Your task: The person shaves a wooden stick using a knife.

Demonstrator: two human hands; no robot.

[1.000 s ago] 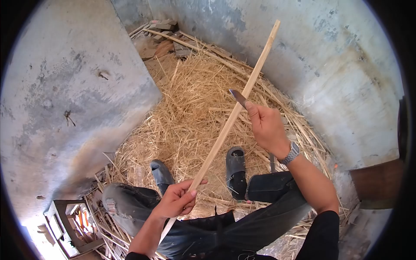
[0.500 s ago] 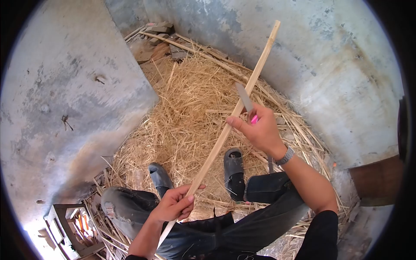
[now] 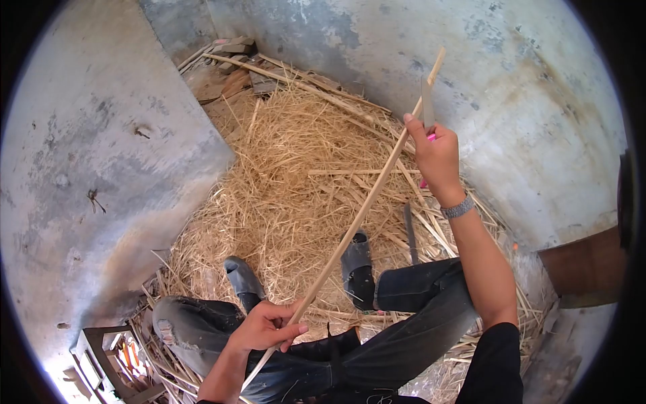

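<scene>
A long, pale bamboo strip (image 3: 367, 202) slants from my lap up toward the wall at upper right. Near its lower end, my left hand (image 3: 270, 326) is closed around it above my thighs. My right hand (image 3: 437, 158), with a watch on its wrist, grips a knife (image 3: 428, 104) with a pink handle. The knife's blade points up beside the upper part of the strip, and my right thumb touches the strip there. Most of the knife handle is hidden by my fingers.
Shavings (image 3: 282, 175) cover the floor between my slippers and the walls. A dark, flat blade-like tool (image 3: 410, 232) lies by my right knee. Longer strips (image 3: 330, 94) lie along the back wall (image 3: 484, 67). A wooden frame (image 3: 111, 363) stands at lower left.
My right hand with the knife has moved up and right along the strip. The strip has turned and now shows a narrower side. My left hand stays near the lower end.
</scene>
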